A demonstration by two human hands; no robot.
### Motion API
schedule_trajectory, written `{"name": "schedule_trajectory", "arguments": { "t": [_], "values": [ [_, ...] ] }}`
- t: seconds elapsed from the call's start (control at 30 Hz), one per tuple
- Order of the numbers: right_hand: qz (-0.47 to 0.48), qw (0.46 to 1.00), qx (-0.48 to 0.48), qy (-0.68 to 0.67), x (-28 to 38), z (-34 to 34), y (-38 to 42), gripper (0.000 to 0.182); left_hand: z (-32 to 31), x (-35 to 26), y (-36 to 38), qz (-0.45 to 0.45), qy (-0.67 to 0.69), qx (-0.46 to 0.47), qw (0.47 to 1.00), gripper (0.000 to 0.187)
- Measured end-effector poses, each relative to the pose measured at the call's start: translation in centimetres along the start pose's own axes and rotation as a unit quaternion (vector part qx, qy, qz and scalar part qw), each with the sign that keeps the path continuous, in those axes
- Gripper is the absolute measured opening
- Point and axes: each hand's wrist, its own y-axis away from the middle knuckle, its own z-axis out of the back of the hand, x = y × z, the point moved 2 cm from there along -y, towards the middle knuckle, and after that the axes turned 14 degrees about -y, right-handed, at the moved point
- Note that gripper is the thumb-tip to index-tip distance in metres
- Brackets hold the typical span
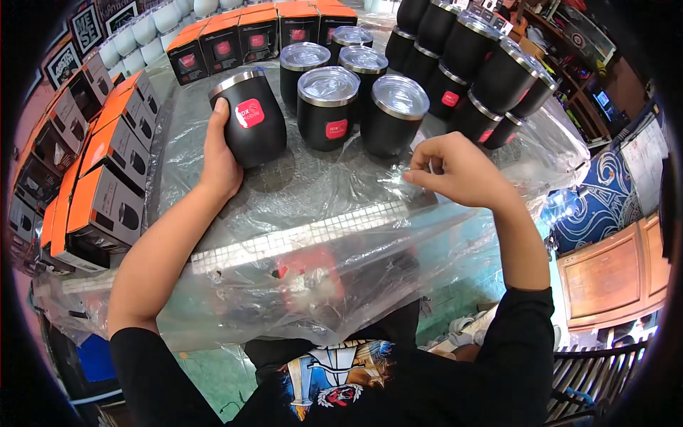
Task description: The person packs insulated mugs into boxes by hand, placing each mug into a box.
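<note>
My left hand (222,156) is wrapped round a black tumbler (257,139) with a steel rim and a red logo patch, held slightly tilted on the left. Its inside is not visible from here. My right hand (459,171) hovers over the plastic sheet with thumb and fingers curled into a pinch. Whatever is between those fingertips, if anything, is too small to make out. Nearest to it stands a lidded black tumbler (390,128). Beside that one is another tumbler (324,114) with a clear lid and a red patch, and several more stand behind.
Stacked black tumblers (473,85) fill the back right. Orange and black boxes (238,46) line the back, with more boxes (107,206) along the left. White tumblers (144,30) stand behind them. A clear plastic sheet (299,185) covers the table and drapes over its front edge.
</note>
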Motion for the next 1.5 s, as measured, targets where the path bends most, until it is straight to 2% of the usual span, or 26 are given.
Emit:
{"name": "schedule_trajectory", "arguments": {
  "t": [0.13, 0.17, 0.2, 0.37, 0.47, 0.5, 0.53, 0.6, 0.63, 0.67, 0.73, 0.77, 0.87, 0.93, 0.97, 1.0, 1.07, 1.13, 1.17, 1.27, 1.3, 1.33, 1.4, 1.5],
  "values": [
    [-0.052, 0.998, -0.005, -0.037, -2.4, -1.2, -0.7, 0.027, 0.0, -0.1, 0.0, 0.006, 0.003, -0.02, 1.0, 0.068],
    [-0.012, 1.0, -0.019, -0.021, -2.3, -1.1, -0.7, 0.035, 0.0, -0.2, 0.0, 0.011, 0.004, -0.017, 1.0, 0.069],
    [-0.008, 1.0, -0.02, -0.022, -2.2, -1.1, -0.7, 0.035, -0.1, -0.2, 0.1, 0.017, 0.005, -0.013, 1.0, 0.069],
    [-0.001, 0.981, -0.153, 0.122, -1.8, -0.8, 0.1, 0.052, -0.1, -0.5, 0.2, 0.014, 0.025, 0.023, 0.999, 0.068],
    [0.016, 0.978, -0.201, 0.062, -2.8, 0.5, -0.4, 0.061, 0.0, -0.7, 0.0, 0.035, 0.048, 0.019, 0.998, 0.067],
    [-0.028, 0.977, -0.213, -0.008, -2.8, 0.9, -0.9, 0.075, 0.0, -0.7, 0.1, 0.045, 0.048, 0.019, 0.998, 0.067],
    [-0.025, 0.977, -0.21, -0.005, -2.5, 0.7, -1.3, 0.075, 0.1, -0.6, 0.3, 0.055, 0.047, 0.017, 0.997, 0.067],
    [0.1, 0.958, -0.27, 0.005, -1.3, -0.2, -2.0, 0.101, 0.2, -0.6, 0.3, 0.039, 0.058, 0.019, 0.997, 0.067],
    [0.081, 0.965, -0.251, -0.003, -1.0, -0.6, -2.6, 0.115, 0.2, -0.7, 0.2, 0.025, 0.065, 0.026, 0.997, 0.067],
    [0.085, 0.964, -0.251, -0.004, -1.2, -0.9, -3.3, 0.115, 0.3, -0.7, 0.2, 0.022, 0.062, 0.024, 0.998, 0.067],
    [0.196, 0.932, -0.304, 0.013, -1.5, -1.3, -4.8, 0.111, 0.2, -0.9, 0.4, 0.021, 0.079, 0.016, 0.997, 0.067],
    [0.178, 0.947, -0.258, -0.07, -1.7, -1.2, -5.2, 0.102, 0.3, -0.8, 0.4, 0.033, 0.087, 0.022, 0.995, 0.067],
    [0.18, 0.95, -0.238, -0.096, -1.2, -0.2, -5.4, 0.095, -0.1, -1.1, 0.6, 0.039, 0.092, 0.025, 0.995, 0.066],
    [0.193, 0.928, -0.308, -0.084, 0.1, 1.6, -5.0, 0.088, -0.3, -1.5, 0.5, 0.04, 0.086, 0.01, 0.995, 0.066],
    [0.243, 0.899, -0.333, -0.151, 0.4, 2.6, -5.7, 0.088, -0.4, -1.6, 0.5, 0.037, 0.084, 0.013, 0.996, 0.066],
    [0.274, 0.879, -0.373, -0.112, 0.8, 4.0, -6.4, 0.09, -0.5, -1.6, 0.7, 0.037, 0.082, 0.018, 0.996, 0.066],
    [0.275, 0.865, -0.418, -0.018, 3.4, 5.8, -7.8, 0.093, -0.6, -1.5, 0.7, 0.046, 0.085, 0.021, 0.995, 0.066],
    [0.282, 0.881, -0.377, -0.044, 4.3, 6.7, -10.8, 0.098, -0.4, -1.5, 0.6, 0.043, 0.084, 0.04, 0.995, 0.067],
    [0.283, 0.882, -0.376, -0.005, 4.0, 6.9, -12.3, 0.103, -0.3, -1.4, 0.5, 0.041, 0.098, 0.047, 0.993, 0.067],
    [0.247, 0.911, -0.33, -0.024, 2.0, 6.4, -15.9, 0.108, -0.2, -1.5, 0.6, 0.04, 0.093, 0.031, 0.994, 0.067],
    [0.237, 0.917, -0.306, -0.1, 2.1, 5.9, -16.3, 0.11, -0.2, -1.6, 0.6, 0.04, 0.093, 0.024, 0.995, 0.067],
    [0.239, 0.918, -0.3, -0.102, 2.2, 5.7, -16.6, 0.11, -0.3, -1.7, 0.7, 0.037, 0.091, 0.029, 0.995, 0.067],
    [0.222, 0.912, -0.343, -0.038, 2.2, 5.9, -16.4, 0.111, -0.4, -1.8, 0.9, 0.036, 0.089, 0.03, 0.995, 0.067],
    [0.19, 0.925, -0.318, -0.089, 2.5, 5.5, -16.0, 0.114, -0.7, -2.3, 1.1, 0.029, 0.076, 0.053, 0.995, 0.067]
  ]
}}
